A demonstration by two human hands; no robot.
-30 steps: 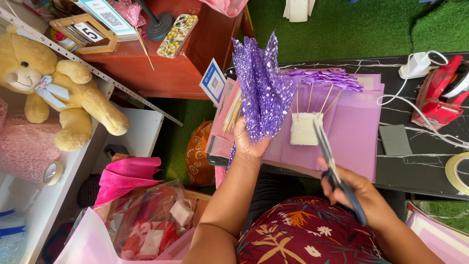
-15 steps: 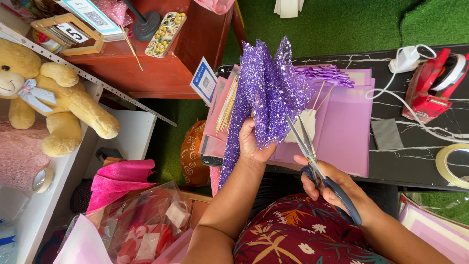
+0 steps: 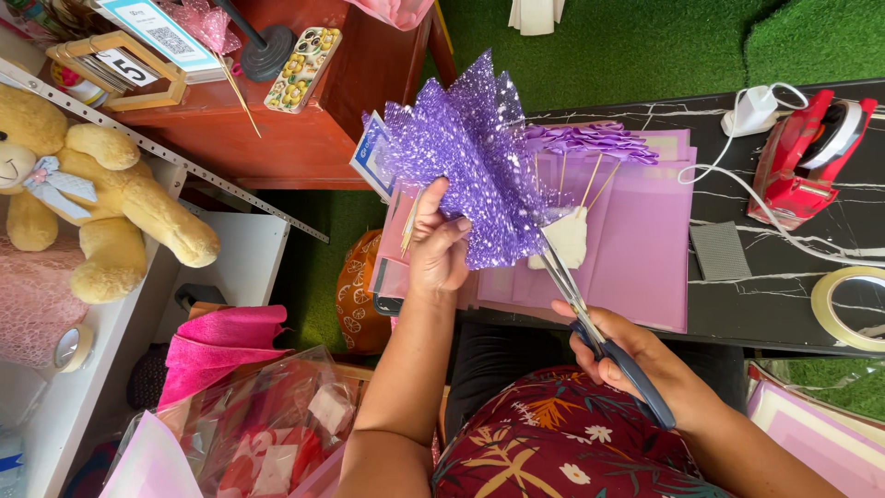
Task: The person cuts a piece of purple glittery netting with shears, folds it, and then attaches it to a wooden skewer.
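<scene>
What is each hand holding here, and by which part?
The left hand grips a folded purple glitter sheet at its gathered lower end. The right hand holds scissors by their dark handles, blades reaching the sheet's bottom edge.

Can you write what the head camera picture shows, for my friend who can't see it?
A person's left hand holds up folded glittery purple paper while the right hand works scissors at its lower edge, above pink sheets on a black table.
</scene>
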